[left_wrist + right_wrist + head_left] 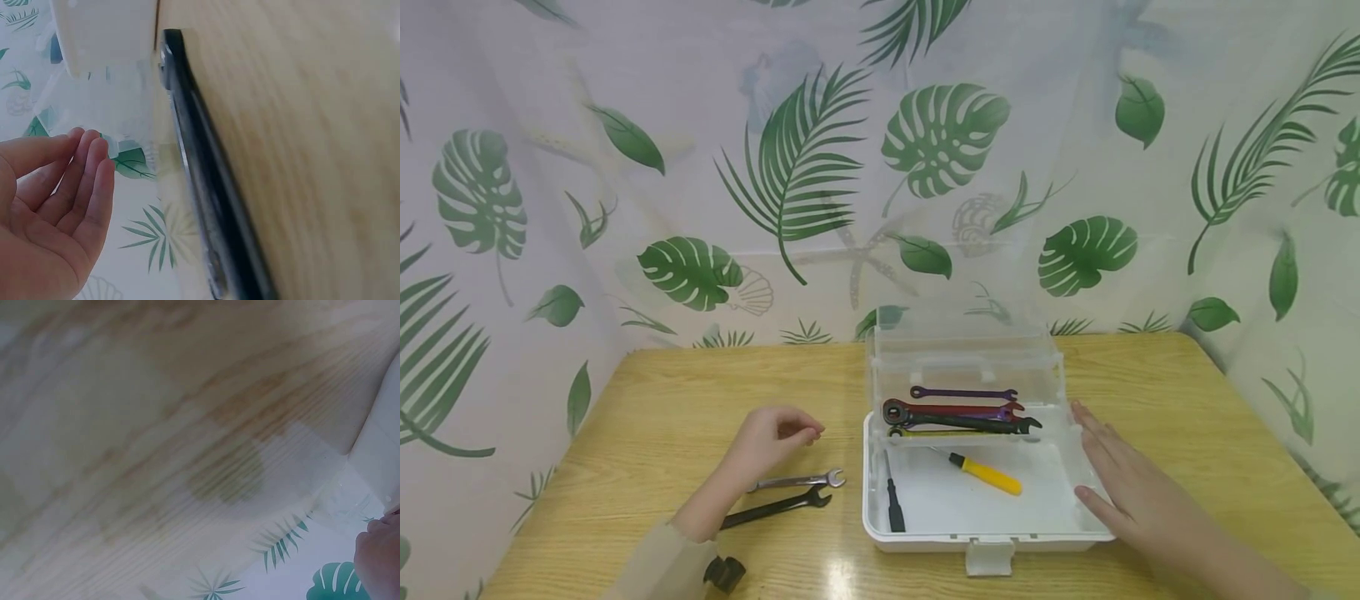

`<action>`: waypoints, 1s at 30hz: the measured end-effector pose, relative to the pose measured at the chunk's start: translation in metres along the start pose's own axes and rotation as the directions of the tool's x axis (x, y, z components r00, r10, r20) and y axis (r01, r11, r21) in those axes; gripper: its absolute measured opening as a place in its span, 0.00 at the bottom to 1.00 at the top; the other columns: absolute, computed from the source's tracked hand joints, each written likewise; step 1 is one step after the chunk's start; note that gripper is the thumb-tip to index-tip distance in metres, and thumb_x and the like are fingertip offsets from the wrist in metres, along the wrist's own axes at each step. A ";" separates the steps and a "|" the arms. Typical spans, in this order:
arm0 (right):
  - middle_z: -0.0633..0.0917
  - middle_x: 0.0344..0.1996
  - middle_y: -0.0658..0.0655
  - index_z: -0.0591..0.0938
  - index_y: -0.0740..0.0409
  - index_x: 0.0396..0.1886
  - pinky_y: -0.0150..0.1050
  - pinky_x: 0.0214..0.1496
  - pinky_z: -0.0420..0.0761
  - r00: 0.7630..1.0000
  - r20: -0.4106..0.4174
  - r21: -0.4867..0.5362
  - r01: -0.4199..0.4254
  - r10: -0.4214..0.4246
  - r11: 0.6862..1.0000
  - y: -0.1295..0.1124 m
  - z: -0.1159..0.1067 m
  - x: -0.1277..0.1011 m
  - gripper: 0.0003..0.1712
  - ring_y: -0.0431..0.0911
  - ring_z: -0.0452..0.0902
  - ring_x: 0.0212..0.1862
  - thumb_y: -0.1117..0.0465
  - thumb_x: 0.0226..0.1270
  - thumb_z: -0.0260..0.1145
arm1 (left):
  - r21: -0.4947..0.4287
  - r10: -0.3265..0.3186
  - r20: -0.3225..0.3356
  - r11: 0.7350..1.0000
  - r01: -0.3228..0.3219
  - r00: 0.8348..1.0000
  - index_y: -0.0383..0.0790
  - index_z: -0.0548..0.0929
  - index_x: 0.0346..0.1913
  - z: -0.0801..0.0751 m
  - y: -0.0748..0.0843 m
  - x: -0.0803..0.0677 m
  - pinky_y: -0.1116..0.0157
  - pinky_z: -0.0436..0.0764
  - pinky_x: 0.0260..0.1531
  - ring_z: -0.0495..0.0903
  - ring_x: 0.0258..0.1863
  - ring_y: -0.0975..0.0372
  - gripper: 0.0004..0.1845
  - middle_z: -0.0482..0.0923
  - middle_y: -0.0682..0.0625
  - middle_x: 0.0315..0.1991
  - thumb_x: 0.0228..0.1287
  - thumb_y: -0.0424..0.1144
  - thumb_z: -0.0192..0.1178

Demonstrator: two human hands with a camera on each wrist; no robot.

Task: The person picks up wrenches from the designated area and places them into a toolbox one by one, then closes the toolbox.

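Observation:
My left hand point(769, 443) hovers left of the white toolbox point(925, 542), holding nothing; in the left wrist view its fingers bend gently, tips close to the thumb. Just below it on the table lie a silver wrench point(797, 482) and a black wrench point(775, 507). My right hand point(1131, 492) rests against the toolbox's right side, fingers stretched out. A yellow-handled screwdriver point(992, 477) and a black screwdriver point(895, 504) lie in the toolbox's bottom. Above them a clear tray holds several wrenches, among them a black ratchet wrench point(962, 421) and a purple wrench point(962, 392).
The toolbox's clear lid point(962, 342) stands raised at the back. Its white latch point(988, 557) hangs at the front. A wooden table point(700, 383) carries everything, with a leaf-patterned cloth point(820, 275) behind. A small black object point(725, 573) is by my left sleeve.

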State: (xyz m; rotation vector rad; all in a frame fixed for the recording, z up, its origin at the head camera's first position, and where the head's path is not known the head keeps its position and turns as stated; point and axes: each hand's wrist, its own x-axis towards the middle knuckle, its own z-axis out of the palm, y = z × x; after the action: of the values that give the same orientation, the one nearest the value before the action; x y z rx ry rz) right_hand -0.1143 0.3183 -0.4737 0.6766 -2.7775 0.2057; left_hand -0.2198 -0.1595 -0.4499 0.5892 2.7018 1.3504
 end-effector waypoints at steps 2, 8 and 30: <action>0.50 0.88 0.58 0.50 0.63 0.87 0.17 0.79 0.27 1.000 -0.007 0.001 0.005 -0.005 1.000 0.000 0.000 0.000 0.49 0.27 0.24 0.84 0.51 0.79 0.64 | 0.001 -0.026 -0.004 1.000 0.026 1.000 0.31 0.91 0.44 0.000 -0.004 -0.002 0.71 0.88 0.42 0.91 0.39 0.57 0.06 0.92 0.41 0.43 0.73 0.28 0.65; 0.50 0.88 0.58 0.51 0.63 0.87 0.17 0.78 0.26 1.000 0.011 -0.004 -0.008 0.008 1.000 0.000 -0.002 0.001 0.49 0.30 0.27 0.86 0.50 0.79 0.63 | 0.011 -0.060 0.004 0.998 0.060 0.998 0.32 0.91 0.45 0.000 -0.012 -0.010 0.69 0.88 0.44 0.90 0.41 0.57 0.06 0.92 0.42 0.44 0.73 0.29 0.65; 0.49 0.88 0.58 0.49 0.62 0.87 0.16 0.78 0.26 1.000 0.016 0.013 -0.009 0.009 1.000 0.000 0.000 0.000 0.50 0.27 0.25 0.85 0.50 0.79 0.63 | 0.045 -0.049 0.107 0.998 0.044 0.993 0.32 0.91 0.45 -0.003 -0.031 -0.019 0.72 0.85 0.39 0.87 0.38 0.62 0.07 0.91 0.43 0.41 0.66 0.29 0.72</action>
State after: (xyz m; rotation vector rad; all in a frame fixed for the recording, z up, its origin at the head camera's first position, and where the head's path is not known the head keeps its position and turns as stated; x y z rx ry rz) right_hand -0.1142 0.3183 -0.4740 0.6716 -2.7970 0.2209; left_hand -0.2126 -0.1851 -0.4748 0.5809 2.6469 1.2164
